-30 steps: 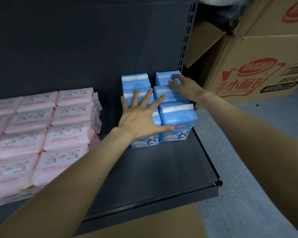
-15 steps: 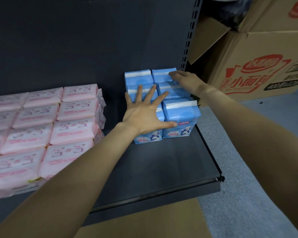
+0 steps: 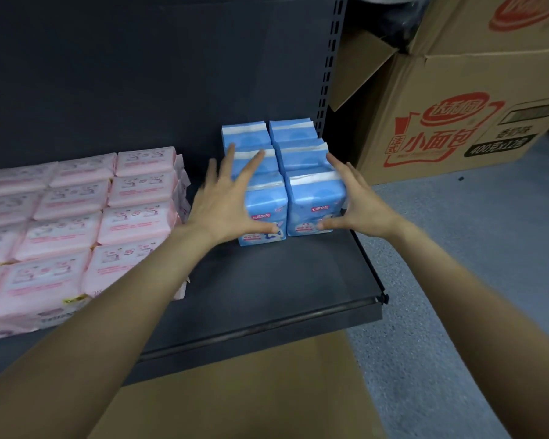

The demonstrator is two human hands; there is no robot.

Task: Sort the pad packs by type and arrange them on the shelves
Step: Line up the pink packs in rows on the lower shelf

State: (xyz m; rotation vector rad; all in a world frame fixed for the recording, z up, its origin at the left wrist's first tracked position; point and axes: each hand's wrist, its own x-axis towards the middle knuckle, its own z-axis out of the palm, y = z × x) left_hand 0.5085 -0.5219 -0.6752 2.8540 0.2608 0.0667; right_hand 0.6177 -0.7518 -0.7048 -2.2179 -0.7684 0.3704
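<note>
The blue pad packs [image 3: 282,179] are stood in two rows at the back right of the dark shelf [image 3: 267,286], right beside the slotted post [image 3: 325,83]. The pink pad packs [image 3: 76,217] are laid in their own group on the left, with a bare strip of shelf between the two kinds.

The left hand [image 3: 225,204] is spread flat on the left row, fingers straight and apart, thumb on the front pack. The right hand [image 3: 352,201] is pressed flat against the right side of the right row. Nothing is clamped or pinched by either hand.

The packs look soft and tall. If they are squeezed too hard from both sides, the front ones could be popped forward or tipped over. If the right row is pushed crooked, a pack could be knocked off the open right edge onto the floor [image 3: 473,280].
</note>
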